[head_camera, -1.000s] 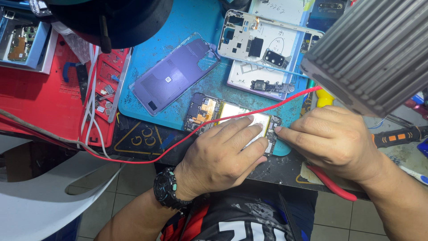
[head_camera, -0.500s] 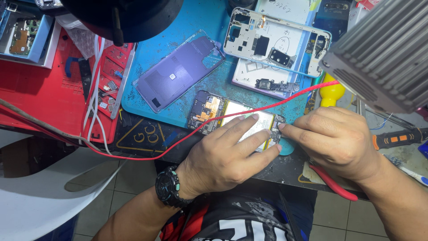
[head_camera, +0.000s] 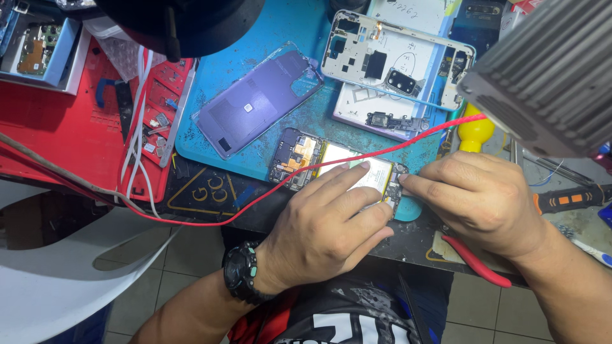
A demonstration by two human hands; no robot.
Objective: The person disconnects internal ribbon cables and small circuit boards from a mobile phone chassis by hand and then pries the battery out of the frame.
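An opened phone [head_camera: 299, 156] with bare circuit board and pale battery lies at the front edge of a blue work mat [head_camera: 287, 38]. My left hand [head_camera: 325, 229], a black watch on its wrist, lies flat over the phone's battery and holds it down. My right hand [head_camera: 478, 197] has its fingers pinched at the phone's right end; whether it holds a small tool or part is hidden. A red wire [head_camera: 268, 191] runs across the phone, over my left hand's fingers.
A purple back cover [head_camera: 255, 102] and a white phone mid-frame [head_camera: 389, 60] lie on the mat. A red parts tray [head_camera: 57, 127] sits left, a grey finned block [head_camera: 548, 76] upper right, a yellow bulb-shaped bottle [head_camera: 475, 130], an orange-handled screwdriver [head_camera: 567, 199] and red-handled pliers [head_camera: 478, 264] right.
Both hands stay on the phone; the right hand's fingertips have shifted slightly at the phone's right end. The view has drifted a little.
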